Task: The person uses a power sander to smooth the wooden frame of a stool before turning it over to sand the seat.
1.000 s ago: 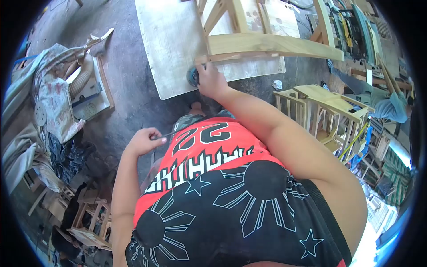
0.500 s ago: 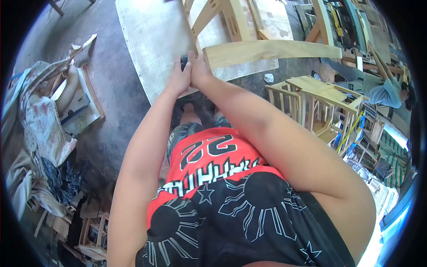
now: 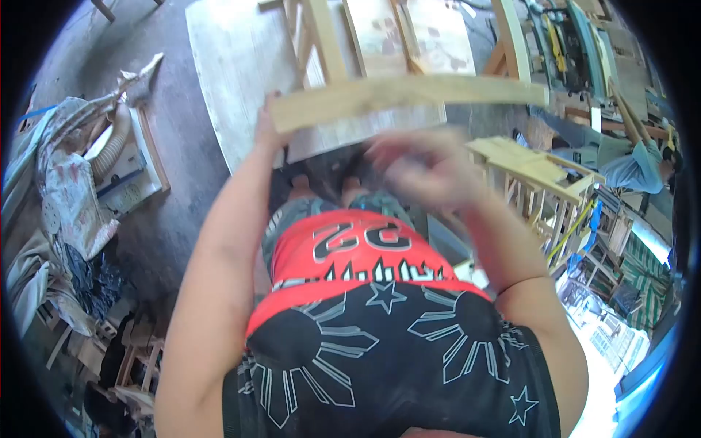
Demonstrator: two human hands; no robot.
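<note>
A large pale plywood sheet (image 3: 234, 66) lies flat on the grey concrete floor (image 3: 182, 212), and an unfinished light-wood chair frame (image 3: 380, 44) stands over its far half. The frame's long curved wooden rail (image 3: 409, 93) runs across the sheet's near edge, from its near-left part out past its near-right corner. The left hand (image 3: 264, 128) grips the left end of this rail, fingers wrapped behind the wood. The right hand (image 3: 416, 169) hangs in the air below the rail, apart from it, blurred; it looks loosely curled, and I cannot tell whether it holds anything. Beyond the sheet's right edge stands a small light-wood stool frame (image 3: 537, 175). Further right, another person in a pale blue shirt (image 3: 621, 164) bends over.
</note>
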